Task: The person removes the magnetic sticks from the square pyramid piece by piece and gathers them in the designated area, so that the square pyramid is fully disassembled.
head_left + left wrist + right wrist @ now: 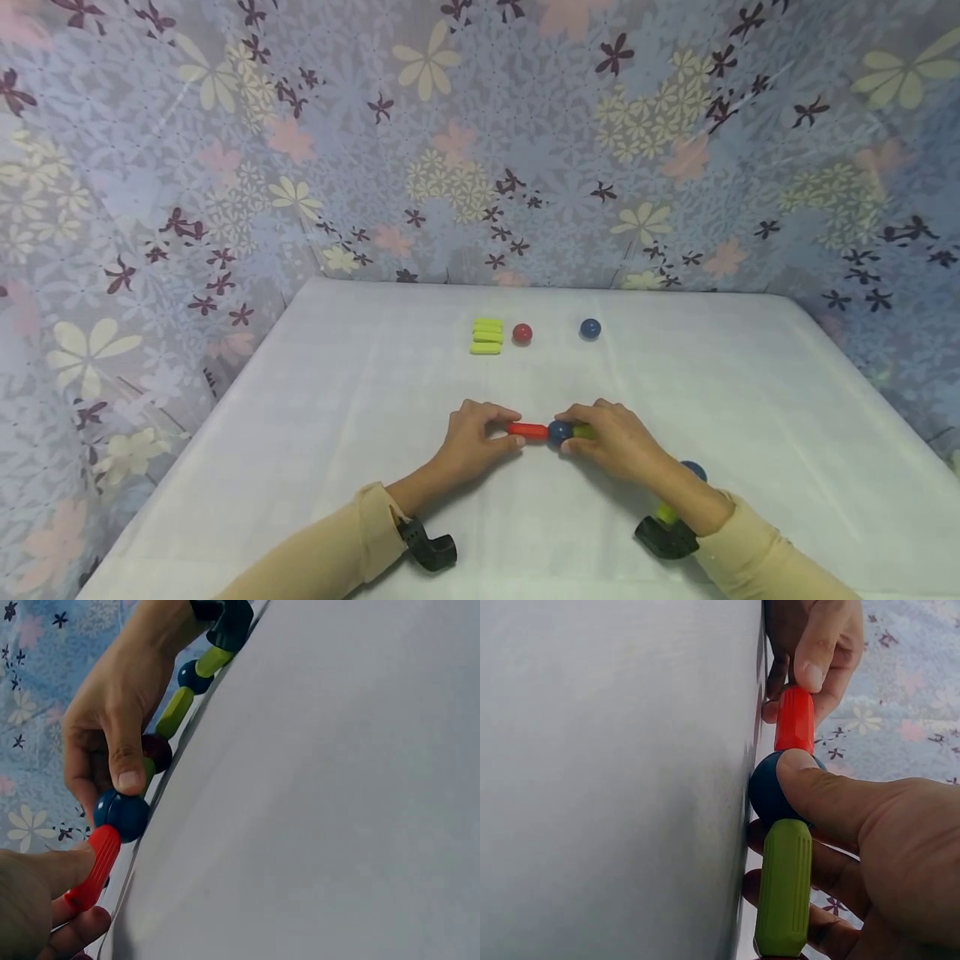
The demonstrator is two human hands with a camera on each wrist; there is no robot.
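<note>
On the white table [337, 433], the left hand [472, 442] pinches a red rod [527, 430] whose end meets a dark blue ball [558, 432]; the right hand [615, 437] grips that ball and the green rod [784, 896] behind it. Nothing here carries readable writing.

White table [345, 433]: yellow-green bar stack [487, 336], red ball [522, 333], blue ball [590, 328] at rear
</note>
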